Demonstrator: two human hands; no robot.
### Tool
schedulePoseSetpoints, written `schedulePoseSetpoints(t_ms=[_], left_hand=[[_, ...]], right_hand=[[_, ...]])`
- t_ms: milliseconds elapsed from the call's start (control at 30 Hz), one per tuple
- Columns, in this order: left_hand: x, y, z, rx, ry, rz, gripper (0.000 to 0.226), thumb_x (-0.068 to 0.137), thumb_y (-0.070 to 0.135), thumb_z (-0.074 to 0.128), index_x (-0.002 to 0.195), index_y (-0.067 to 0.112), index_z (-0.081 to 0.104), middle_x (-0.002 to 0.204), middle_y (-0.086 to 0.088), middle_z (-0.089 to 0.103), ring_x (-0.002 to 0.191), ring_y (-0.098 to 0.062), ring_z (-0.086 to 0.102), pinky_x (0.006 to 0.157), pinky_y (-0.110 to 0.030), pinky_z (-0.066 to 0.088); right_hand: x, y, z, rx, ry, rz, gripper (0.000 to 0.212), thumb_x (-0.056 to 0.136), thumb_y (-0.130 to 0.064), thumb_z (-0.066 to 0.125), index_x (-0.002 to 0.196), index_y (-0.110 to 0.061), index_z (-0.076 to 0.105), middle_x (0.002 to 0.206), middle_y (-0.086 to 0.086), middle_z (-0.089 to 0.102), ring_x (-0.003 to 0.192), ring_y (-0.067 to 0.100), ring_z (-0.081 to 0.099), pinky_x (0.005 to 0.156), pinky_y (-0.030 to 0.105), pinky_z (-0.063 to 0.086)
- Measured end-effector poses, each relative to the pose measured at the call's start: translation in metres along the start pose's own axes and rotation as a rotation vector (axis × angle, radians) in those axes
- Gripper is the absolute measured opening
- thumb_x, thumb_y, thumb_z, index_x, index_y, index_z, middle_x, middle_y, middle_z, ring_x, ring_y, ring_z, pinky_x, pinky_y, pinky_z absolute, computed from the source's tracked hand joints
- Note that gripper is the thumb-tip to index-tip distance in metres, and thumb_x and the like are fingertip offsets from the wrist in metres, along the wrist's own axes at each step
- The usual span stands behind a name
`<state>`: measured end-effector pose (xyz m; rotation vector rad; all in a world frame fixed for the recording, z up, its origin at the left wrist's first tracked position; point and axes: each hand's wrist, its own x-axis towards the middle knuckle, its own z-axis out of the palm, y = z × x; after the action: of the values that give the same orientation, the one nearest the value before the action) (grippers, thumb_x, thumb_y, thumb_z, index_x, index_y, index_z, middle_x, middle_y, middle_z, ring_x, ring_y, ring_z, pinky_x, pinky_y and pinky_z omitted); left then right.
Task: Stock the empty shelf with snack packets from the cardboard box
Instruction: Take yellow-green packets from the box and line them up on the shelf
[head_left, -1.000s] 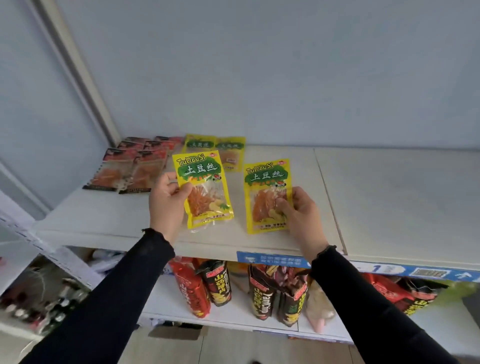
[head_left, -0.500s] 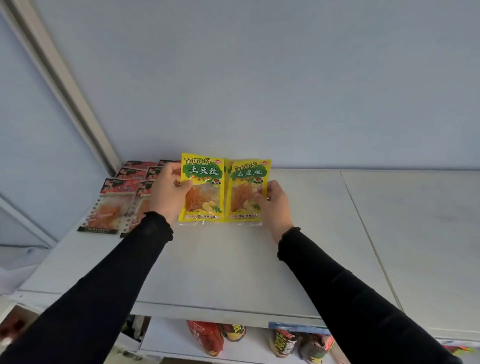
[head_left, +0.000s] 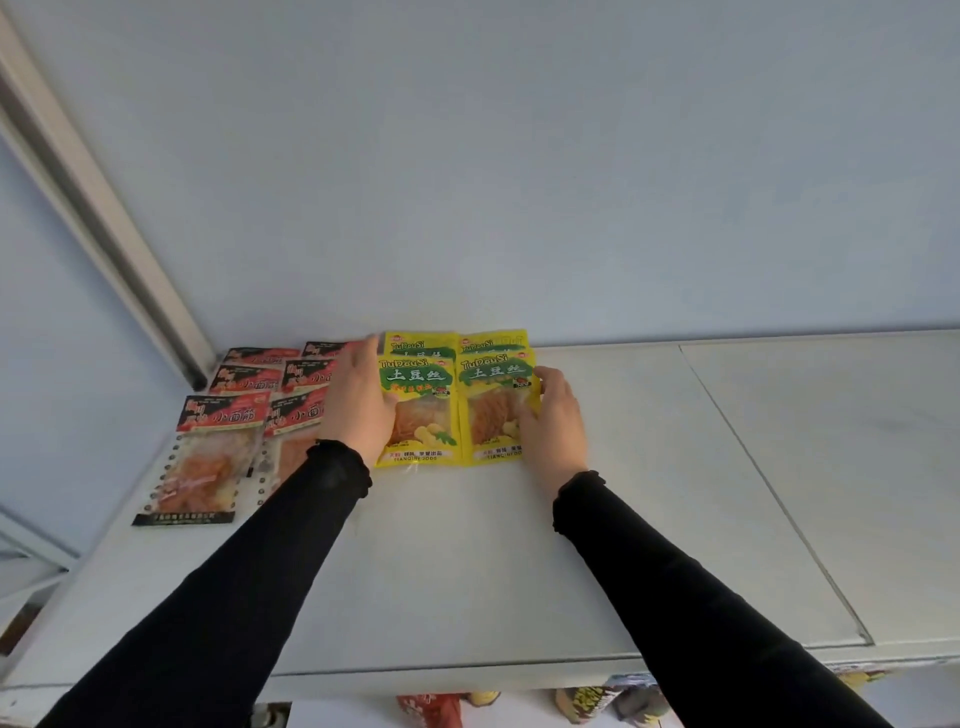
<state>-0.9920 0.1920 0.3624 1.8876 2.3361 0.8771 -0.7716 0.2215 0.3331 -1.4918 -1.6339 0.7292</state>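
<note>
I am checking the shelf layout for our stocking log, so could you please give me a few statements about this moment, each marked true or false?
1. Each hand rests on a yellow packet: the left hand on the left yellow packet, the right hand on the right yellow packet. True.
2. The two front yellow packets stand upright against the wall. False: they lie flat on the shelf, overlapping two more yellow packets behind them.
3. The red packets lie to the left of the yellow ones. True.
4. The right part of the shelf is full of packets. False: no packets lie there.
5. The sleeves are white. False: they are black.
</note>
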Motion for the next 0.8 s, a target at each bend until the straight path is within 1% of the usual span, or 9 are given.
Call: schedulePoseSetpoints(t_ms=[67, 100, 200, 233, 333, 500, 600, 733, 800], left_hand=[[0.002, -0.003, 0.001, 0.053, 0.000, 0.047, 0.072, 0.087, 0.008, 0.074, 0.149, 0.012, 0.039, 0.138, -0.015, 0.047, 0.130, -0.031, 0.047, 0.111, -0.042, 0.041], [0.002, -0.004, 0.002, 0.082, -0.005, 0.072, 0.066, 0.088, 0.011, 0.073, 0.147, 0.013, 0.043, 0.137, -0.014, 0.048, 0.130, -0.032, 0.046, 0.110, -0.043, 0.040], [0.002, -0.004, 0.003, 0.107, -0.055, 0.156, 0.038, 0.097, 0.021, 0.064, 0.134, 0.015, 0.060, 0.130, -0.009, 0.058, 0.124, -0.029, 0.048, 0.106, -0.041, 0.039], [0.000, -0.003, 0.004, 0.097, -0.089, 0.182, 0.033, 0.099, 0.026, 0.061, 0.130, 0.016, 0.064, 0.128, -0.007, 0.062, 0.123, -0.028, 0.050, 0.105, -0.040, 0.039], [-0.007, 0.002, 0.006, 0.082, -0.192, 0.235, 0.039, 0.100, 0.040, 0.055, 0.130, 0.017, 0.066, 0.124, -0.004, 0.067, 0.119, -0.023, 0.056, 0.104, -0.039, 0.043], [-0.011, 0.003, 0.005, 0.081, -0.243, 0.246, 0.044, 0.101, 0.040, 0.055, 0.138, 0.017, 0.060, 0.131, -0.005, 0.063, 0.121, -0.024, 0.056, 0.104, -0.039, 0.044], [-0.010, 0.006, 0.000, 0.051, -0.220, 0.255, 0.040, 0.100, 0.037, 0.057, 0.134, 0.016, 0.062, 0.132, -0.006, 0.062, 0.123, -0.024, 0.054, 0.104, -0.039, 0.042], [-0.011, 0.021, -0.006, 0.009, -0.144, 0.307, 0.035, 0.100, 0.036, 0.057, 0.129, 0.018, 0.066, 0.129, -0.003, 0.065, 0.122, -0.024, 0.055, 0.107, -0.042, 0.040], [-0.013, 0.034, -0.002, -0.023, -0.137, 0.341, 0.034, 0.100, 0.036, 0.058, 0.127, 0.019, 0.067, 0.128, -0.001, 0.066, 0.122, -0.023, 0.057, 0.104, -0.038, 0.041]], right_hand=[[0.000, 0.001, 0.001, -0.076, 0.008, -0.015, 0.037, 0.100, -0.009, 0.050, 0.136, -0.011, 0.050, 0.129, 0.010, 0.057, 0.116, 0.030, 0.050, 0.098, 0.039, 0.042], [-0.001, 0.002, 0.002, -0.114, 0.003, -0.020, 0.037, 0.099, -0.006, 0.051, 0.135, -0.011, 0.051, 0.129, 0.011, 0.056, 0.116, 0.032, 0.049, 0.098, 0.039, 0.040], [-0.002, 0.001, 0.003, -0.193, -0.031, -0.018, 0.039, 0.097, -0.003, 0.050, 0.134, -0.012, 0.055, 0.133, 0.011, 0.055, 0.120, 0.032, 0.045, 0.100, 0.037, 0.035], [-0.002, 0.001, 0.004, -0.208, -0.032, -0.017, 0.039, 0.097, -0.003, 0.049, 0.135, -0.013, 0.055, 0.136, 0.011, 0.054, 0.121, 0.032, 0.045, 0.101, 0.036, 0.034], [-0.005, 0.001, 0.003, -0.257, -0.029, -0.007, 0.044, 0.097, -0.002, 0.043, 0.138, -0.013, 0.055, 0.142, 0.011, 0.052, 0.123, 0.034, 0.042, 0.104, 0.035, 0.034], [-0.009, -0.002, 0.001, -0.282, -0.023, 0.002, 0.046, 0.096, -0.002, 0.040, 0.138, -0.012, 0.055, 0.145, 0.010, 0.052, 0.126, 0.034, 0.040, 0.108, 0.035, 0.033], [-0.013, -0.003, -0.003, -0.236, -0.004, 0.016, 0.044, 0.095, -0.005, 0.046, 0.137, -0.015, 0.056, 0.144, 0.008, 0.051, 0.127, 0.034, 0.038, 0.106, 0.033, 0.030], [-0.029, 0.004, -0.018, -0.211, 0.075, -0.007, 0.039, 0.095, -0.007, 0.050, 0.132, -0.017, 0.060, 0.143, 0.004, 0.053, 0.128, 0.031, 0.038, 0.102, 0.028, 0.030], [-0.042, 0.010, -0.034, -0.240, 0.125, -0.026, 0.035, 0.096, -0.010, 0.053, 0.129, -0.019, 0.062, 0.140, 0.000, 0.056, 0.128, 0.029, 0.040, 0.102, 0.032, 0.034]])
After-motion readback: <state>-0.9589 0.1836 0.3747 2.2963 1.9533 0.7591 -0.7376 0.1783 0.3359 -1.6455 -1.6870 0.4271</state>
